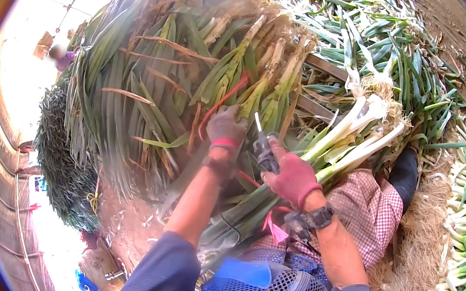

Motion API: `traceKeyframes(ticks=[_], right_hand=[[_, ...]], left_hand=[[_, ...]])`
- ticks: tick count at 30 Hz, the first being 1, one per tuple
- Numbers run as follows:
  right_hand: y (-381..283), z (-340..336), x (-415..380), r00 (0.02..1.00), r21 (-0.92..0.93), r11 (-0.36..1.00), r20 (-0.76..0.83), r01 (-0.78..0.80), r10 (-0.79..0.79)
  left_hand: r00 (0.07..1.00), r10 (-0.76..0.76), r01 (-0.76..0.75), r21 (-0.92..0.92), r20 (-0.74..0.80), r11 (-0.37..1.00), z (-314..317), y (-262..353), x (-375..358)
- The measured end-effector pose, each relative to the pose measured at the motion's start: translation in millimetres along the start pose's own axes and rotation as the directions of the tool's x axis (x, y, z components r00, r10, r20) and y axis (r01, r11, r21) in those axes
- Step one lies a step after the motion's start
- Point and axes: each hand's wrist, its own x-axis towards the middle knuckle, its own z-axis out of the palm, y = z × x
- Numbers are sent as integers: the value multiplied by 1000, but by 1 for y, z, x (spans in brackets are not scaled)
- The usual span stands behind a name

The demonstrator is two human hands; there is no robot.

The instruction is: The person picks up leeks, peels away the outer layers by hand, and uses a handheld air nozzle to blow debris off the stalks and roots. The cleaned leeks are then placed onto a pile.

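My left hand (227,126), in a dark glove with a red band, has its fingers curled at the leaves of a leek (259,91) in the big pile (160,80). What it pinches is too small to make out. My right hand (292,176), in a red glove, is wrapped round a dark air nozzle (265,152) with a pale tip that points up toward the leeks. Several leeks with white stalks (355,128) and roots lie across my lap, just right of that hand. Pink ribbon (276,231) hangs below the nozzle.
More green leeks (365,40) are heaped at the upper right, by a wooden bar (325,67). A row of white-stalked leeks (458,240) runs down the right side, beside loose roots (418,235). Another dark green heap (65,155) stands at the left.
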Motion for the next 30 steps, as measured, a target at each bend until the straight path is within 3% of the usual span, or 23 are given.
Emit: traceKeyframes(ticks=[2,5,7,15,20,23,26,30], right_hand=[[1,2,6,999,9,1000,-33,-12,12],[-2,2,4,997,69,996,36,61,-64],[4,8,18,995,22,999,-93,41,-39],[-2,-33,66,992,-48,997,-120,-52,46],[-2,-50,98,979,-30,997,-198,-65,58],[-6,-70,116,968,-17,980,-162,-197,192],[1,-78,120,972,76,986,-173,-148,159],[17,-56,112,970,-75,994,-233,-85,65]], left_hand=[[1000,-13,13,-21,18,1000,-2,-1,2],[998,-19,22,-51,64,998,-6,-1,4],[997,-23,27,-51,76,998,-8,2,5],[974,-60,84,-104,220,991,-15,4,17],[963,-58,42,63,264,997,-18,11,26],[916,-136,92,131,378,987,-23,23,34],[932,-124,93,105,340,990,-21,25,36],[892,-177,129,141,416,982,-21,32,49]])
